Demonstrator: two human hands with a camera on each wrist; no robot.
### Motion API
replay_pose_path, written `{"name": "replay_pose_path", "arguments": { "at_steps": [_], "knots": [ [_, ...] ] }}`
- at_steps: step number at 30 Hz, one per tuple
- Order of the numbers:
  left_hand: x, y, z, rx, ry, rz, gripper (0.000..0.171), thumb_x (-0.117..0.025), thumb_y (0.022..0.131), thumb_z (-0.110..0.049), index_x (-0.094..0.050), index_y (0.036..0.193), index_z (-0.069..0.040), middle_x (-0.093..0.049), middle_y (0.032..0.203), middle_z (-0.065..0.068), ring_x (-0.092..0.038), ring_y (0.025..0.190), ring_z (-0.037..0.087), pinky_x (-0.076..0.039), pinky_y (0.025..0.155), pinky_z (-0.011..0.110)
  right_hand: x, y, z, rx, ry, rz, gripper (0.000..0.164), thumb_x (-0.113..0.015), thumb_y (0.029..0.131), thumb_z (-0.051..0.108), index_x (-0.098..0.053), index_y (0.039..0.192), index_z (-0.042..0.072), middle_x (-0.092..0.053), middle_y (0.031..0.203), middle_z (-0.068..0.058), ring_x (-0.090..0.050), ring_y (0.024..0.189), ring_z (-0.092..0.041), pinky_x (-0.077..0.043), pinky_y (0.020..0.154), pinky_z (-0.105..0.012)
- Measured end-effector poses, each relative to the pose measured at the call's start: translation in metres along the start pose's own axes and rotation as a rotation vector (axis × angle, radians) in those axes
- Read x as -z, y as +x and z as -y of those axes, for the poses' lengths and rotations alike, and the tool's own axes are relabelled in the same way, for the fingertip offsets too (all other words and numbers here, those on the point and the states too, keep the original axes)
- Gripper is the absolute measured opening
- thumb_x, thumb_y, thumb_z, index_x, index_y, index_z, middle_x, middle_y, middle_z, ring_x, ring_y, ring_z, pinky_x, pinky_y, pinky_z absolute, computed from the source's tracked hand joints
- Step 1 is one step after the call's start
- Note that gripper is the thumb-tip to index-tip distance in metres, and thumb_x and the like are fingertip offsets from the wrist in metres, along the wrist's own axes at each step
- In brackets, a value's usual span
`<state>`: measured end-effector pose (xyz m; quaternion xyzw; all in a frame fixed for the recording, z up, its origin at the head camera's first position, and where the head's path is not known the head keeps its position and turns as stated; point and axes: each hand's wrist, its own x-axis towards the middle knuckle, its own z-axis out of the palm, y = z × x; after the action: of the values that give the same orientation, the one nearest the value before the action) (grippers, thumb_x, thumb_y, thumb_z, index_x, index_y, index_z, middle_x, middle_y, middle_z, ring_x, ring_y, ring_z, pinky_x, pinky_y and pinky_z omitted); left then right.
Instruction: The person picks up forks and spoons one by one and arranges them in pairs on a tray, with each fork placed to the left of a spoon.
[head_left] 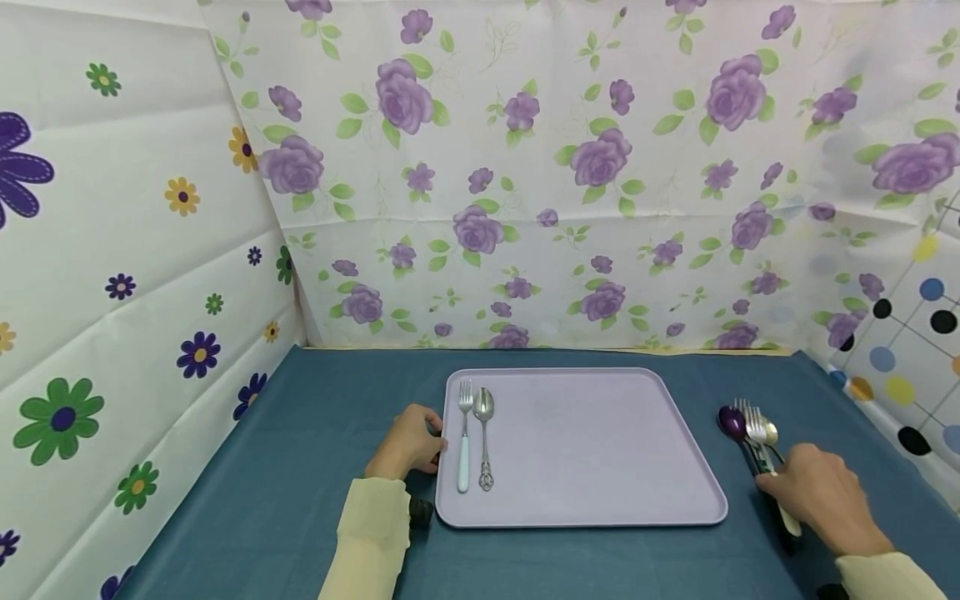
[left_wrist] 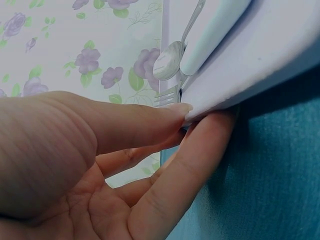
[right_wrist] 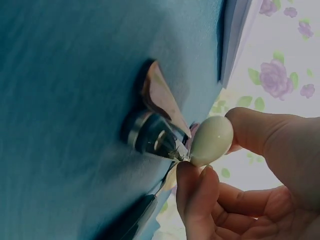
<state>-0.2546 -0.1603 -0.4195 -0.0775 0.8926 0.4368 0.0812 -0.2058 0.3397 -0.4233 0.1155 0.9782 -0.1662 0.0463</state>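
While the left hand (head_left: 407, 442) pinches the left rim of a flat lavender rectangular tray with rounded corners (head_left: 600, 450), its thumb lies on top of the edge and its fingers reach beneath. The tray is directly right of that grip, between the two hands. On it, just beside the thumb, lies a silver-tined fork with a smooth pale-blue handle (head_left: 463, 460); a little farther right of the grip is a silver metal spoon with an ornate handle (head_left: 484, 406), parallel to the fork. Both have their heads pointing away from the person.

Well to the right of the tray's near corner, the right hand (head_left: 821, 497) is closed on cutlery — thumb and forefinger pinch a glossy cream-green handle with a rounded end (right_wrist: 212, 141). Beyond those fingertips, bunched close together, are a glossy purple spoon bowl (head_left: 732, 422), a silver fork head (head_left: 754, 425) and a shiny gold-toned spoon bowl (head_left: 770, 432). Which of these heads the pinched handle belongs to cannot be told. In the right wrist view, just beside the grip, are a rose-tinted flat metal handle (right_wrist: 162, 95) and a dark glossy handle with a metallic ring (right_wrist: 150, 135).

Beneath both grips spreads a teal-blue cloth (head_left: 300, 500); past them, beyond the tray's far edge, hangs a white sheet printed with purple roses (head_left: 555, 167). Pale-yellow sleeves (head_left: 375, 512) cover the forearms behind each hand.
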Motion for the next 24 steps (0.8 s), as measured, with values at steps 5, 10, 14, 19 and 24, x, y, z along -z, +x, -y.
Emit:
{"name": "replay_pose_path", "arguments": {
  "at_steps": [5,10,14,19,24],
  "knots": [
    [0.0,0.0,0.0,0.005,0.01,0.003,0.021,-0.066,0.085,0.005,-0.061,0.105,0.004,-0.06,0.083,0.016,-0.063,0.062,0.021,-0.058,0.053,0.032,-0.003,0.0,0.005,0.036,0.013,-0.003,0.04,-0.069,0.081,0.027,-0.046,0.05,0.016,-0.036,0.045,0.004,-0.045,0.042,-0.015,-0.036,0.039,-0.028],
    [-0.001,0.001,0.0,0.002,0.011,0.0,0.021,-0.066,0.084,0.006,-0.061,0.105,0.004,-0.062,0.08,0.015,-0.063,0.061,0.02,-0.059,0.053,0.032,-0.003,0.001,0.011,0.041,0.019,0.003,0.036,-0.068,0.079,0.026,-0.051,0.051,0.015,-0.039,0.046,0.004,-0.045,0.041,-0.014,-0.036,0.038,-0.027],
    [-0.001,0.0,0.001,-0.001,0.01,0.0,0.022,-0.066,0.084,0.006,-0.061,0.105,0.004,-0.061,0.08,0.015,-0.063,0.061,0.02,-0.059,0.053,0.033,-0.004,0.003,0.016,0.044,0.015,0.002,0.033,-0.068,0.079,0.027,-0.053,0.053,0.013,-0.042,0.048,0.003,-0.046,0.043,-0.014,-0.037,0.04,-0.029],
    [-0.001,0.001,0.001,0.004,0.01,0.001,0.022,-0.066,0.084,0.005,-0.061,0.106,0.004,-0.061,0.081,0.015,-0.063,0.061,0.02,-0.059,0.053,0.033,-0.006,0.005,0.024,0.05,-0.011,-0.01,0.032,-0.068,0.077,0.028,-0.053,0.053,0.013,-0.044,0.05,0.003,-0.045,0.046,-0.015,-0.035,0.043,-0.029],
    [-0.001,0.001,0.0,0.005,0.013,0.0,0.022,-0.066,0.084,0.005,-0.061,0.106,0.004,-0.062,0.081,0.015,-0.063,0.062,0.02,-0.059,0.053,0.032,-0.006,0.004,0.031,0.06,0.001,-0.008,0.032,-0.069,0.076,0.028,-0.054,0.053,0.013,-0.043,0.05,0.004,-0.045,0.046,-0.015,-0.034,0.044,-0.029]
  ]
}}
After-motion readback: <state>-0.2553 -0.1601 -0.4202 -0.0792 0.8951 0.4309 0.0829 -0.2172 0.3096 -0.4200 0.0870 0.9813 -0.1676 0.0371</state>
